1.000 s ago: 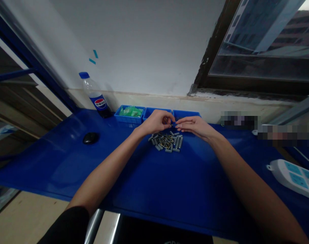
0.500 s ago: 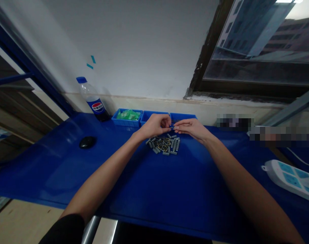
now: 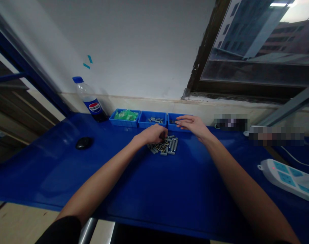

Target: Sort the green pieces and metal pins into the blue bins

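On the blue tabletop lies a heap of thin brass-coloured screw-like pins (image 3: 161,147), with short grey cylinders (image 3: 172,145) around and among them. My left hand (image 3: 154,133) reaches down onto the back of this heap, fingers curled together; whatever the fingertips pinch is hidden. My right hand (image 3: 193,126) hovers at the front of the right blue bin (image 3: 172,127), its fingers stretched out and slightly apart, with nothing visible in them. Thin dark metal pieces show inside that bin. Several grey cylinders lie in the middle blue bin (image 3: 152,124).
Green plastic packets fill the left blue bin (image 3: 112,119). Beside it stands a cola bottle (image 3: 94,107), and a black mouse (image 3: 83,143) lies nearer on the left. A white power strip (image 3: 286,178) sits at the right. The wall runs behind the bins.
My hands were together above the heap, with a small piece between the fingertips. Now they are apart: the left has dropped to the heap, the right has moved right to the bin.
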